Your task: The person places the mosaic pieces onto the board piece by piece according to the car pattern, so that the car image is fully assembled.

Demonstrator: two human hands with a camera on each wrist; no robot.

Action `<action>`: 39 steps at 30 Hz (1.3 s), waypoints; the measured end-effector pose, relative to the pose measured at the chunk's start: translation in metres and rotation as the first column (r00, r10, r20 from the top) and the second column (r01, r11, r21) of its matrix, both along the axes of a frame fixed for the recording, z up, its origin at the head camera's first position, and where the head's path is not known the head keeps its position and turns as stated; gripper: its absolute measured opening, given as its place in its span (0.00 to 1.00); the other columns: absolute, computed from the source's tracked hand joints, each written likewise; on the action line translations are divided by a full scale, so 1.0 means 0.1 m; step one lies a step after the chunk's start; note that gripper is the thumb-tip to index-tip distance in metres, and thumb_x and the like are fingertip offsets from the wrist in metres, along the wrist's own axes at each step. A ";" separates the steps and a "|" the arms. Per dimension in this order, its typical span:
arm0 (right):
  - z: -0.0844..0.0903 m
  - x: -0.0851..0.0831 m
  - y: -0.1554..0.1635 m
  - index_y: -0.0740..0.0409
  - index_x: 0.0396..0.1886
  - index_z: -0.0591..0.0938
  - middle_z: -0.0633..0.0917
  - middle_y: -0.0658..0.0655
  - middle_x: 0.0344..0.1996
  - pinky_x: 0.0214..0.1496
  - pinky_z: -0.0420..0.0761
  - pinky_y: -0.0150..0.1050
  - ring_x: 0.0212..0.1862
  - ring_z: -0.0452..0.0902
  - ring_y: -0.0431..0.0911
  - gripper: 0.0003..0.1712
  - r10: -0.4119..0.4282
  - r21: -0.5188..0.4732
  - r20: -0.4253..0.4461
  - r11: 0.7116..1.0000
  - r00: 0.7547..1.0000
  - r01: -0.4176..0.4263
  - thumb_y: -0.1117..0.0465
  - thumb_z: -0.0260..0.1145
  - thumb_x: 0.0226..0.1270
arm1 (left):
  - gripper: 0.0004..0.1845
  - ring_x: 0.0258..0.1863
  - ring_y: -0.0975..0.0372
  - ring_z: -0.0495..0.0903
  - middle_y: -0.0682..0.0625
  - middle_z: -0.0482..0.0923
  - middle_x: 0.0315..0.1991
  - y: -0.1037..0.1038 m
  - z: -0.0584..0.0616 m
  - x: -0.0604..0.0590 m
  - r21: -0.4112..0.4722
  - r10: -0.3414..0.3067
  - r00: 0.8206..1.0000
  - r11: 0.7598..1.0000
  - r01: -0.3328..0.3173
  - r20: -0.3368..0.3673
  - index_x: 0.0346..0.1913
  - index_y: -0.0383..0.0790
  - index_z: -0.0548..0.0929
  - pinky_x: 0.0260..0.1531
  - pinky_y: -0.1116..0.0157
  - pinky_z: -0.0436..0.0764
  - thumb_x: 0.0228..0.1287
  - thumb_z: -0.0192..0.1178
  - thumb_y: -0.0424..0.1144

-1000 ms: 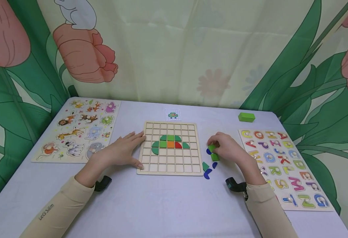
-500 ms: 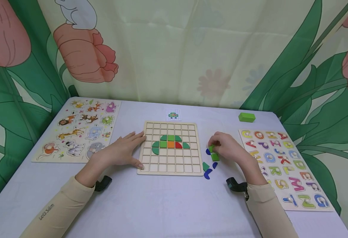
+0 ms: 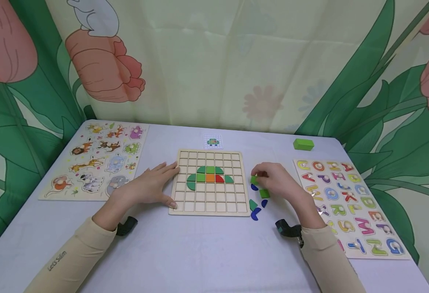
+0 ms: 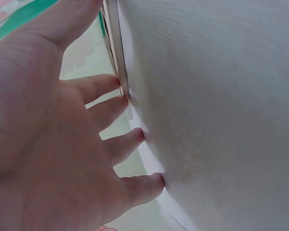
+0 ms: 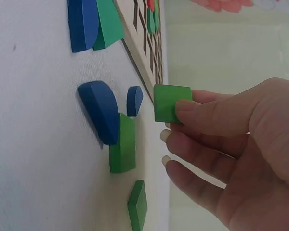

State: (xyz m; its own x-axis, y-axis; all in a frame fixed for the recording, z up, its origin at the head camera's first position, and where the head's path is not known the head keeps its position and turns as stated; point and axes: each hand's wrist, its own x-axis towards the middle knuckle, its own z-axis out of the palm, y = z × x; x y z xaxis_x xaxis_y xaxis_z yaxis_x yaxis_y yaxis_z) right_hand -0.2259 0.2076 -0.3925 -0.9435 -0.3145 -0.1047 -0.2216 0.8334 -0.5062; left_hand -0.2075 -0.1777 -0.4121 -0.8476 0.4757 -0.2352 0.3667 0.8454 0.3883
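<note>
My right hand pinches a green square tile between thumb and fingers, just right of the wooden grid board. Under and beside that hand lie another green square, a teal piece and several blue rounded pieces. On the board, green, orange and red pieces form a domed shape. My left hand lies spread along the board's left edge, thumb at the near corner. In the left wrist view its fingers look straight and apart.
Behind the board lies a small picture card. An animal puzzle is at left, partly behind the left hand. A letter puzzle is at right, with a green block beyond it.
The right hand has lifted a green tile away from the pile and shifted slightly left towards the board, uncovering the other green square. The left hand has stayed in place.
</note>
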 end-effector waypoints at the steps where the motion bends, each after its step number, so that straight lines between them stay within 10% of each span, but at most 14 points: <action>1: 0.00 0.00 -0.01 0.55 0.46 0.86 0.84 0.53 0.37 0.44 0.79 0.40 0.41 0.75 0.49 0.11 0.001 -0.009 -0.007 1.000 1.000 -0.001 0.68 0.62 0.68 | 0.63 0.80 0.42 0.45 0.48 0.46 0.82 0.00 0.00 0.00 -0.002 0.001 1.000 1.000 -0.001 -0.001 0.79 0.45 0.56 0.70 0.30 0.50 0.41 0.74 0.67; 39: -0.06 0.02 -0.75 0.51 0.46 0.86 0.85 0.48 0.38 0.47 0.79 0.39 0.40 0.75 0.45 0.12 0.195 -0.170 0.001 0.967 0.981 -0.192 0.68 0.62 0.70 | 0.64 0.80 0.42 0.44 0.48 0.47 0.81 -0.01 -0.01 -0.01 0.013 0.005 1.000 1.000 -0.005 -0.002 0.79 0.45 0.56 0.68 0.27 0.50 0.40 0.74 0.67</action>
